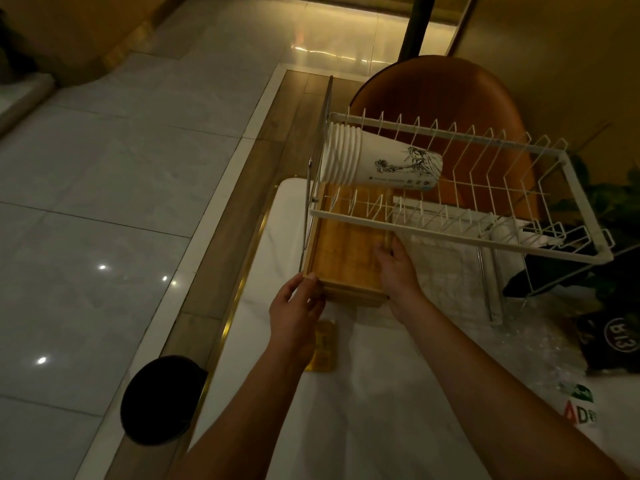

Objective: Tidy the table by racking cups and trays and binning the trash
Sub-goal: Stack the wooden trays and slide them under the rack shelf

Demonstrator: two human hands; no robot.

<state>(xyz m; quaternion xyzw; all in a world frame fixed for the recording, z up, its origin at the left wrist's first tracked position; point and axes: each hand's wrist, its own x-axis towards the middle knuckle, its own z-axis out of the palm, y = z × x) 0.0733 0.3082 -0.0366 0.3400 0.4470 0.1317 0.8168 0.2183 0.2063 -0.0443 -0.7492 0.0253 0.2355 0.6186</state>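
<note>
The left hand (298, 306) pinches the wooden tray (346, 251) at its near corner and the right hand (394, 268) grips its side edge, its long axis running away from them, half under the rack (450, 236), beneath the stacked cups (374, 161).

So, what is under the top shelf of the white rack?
Wooden trays, stacked, held by the left hand at the near corner and the right hand at the right edge. Their far end is hidden behind the paper cups lying above.
</note>
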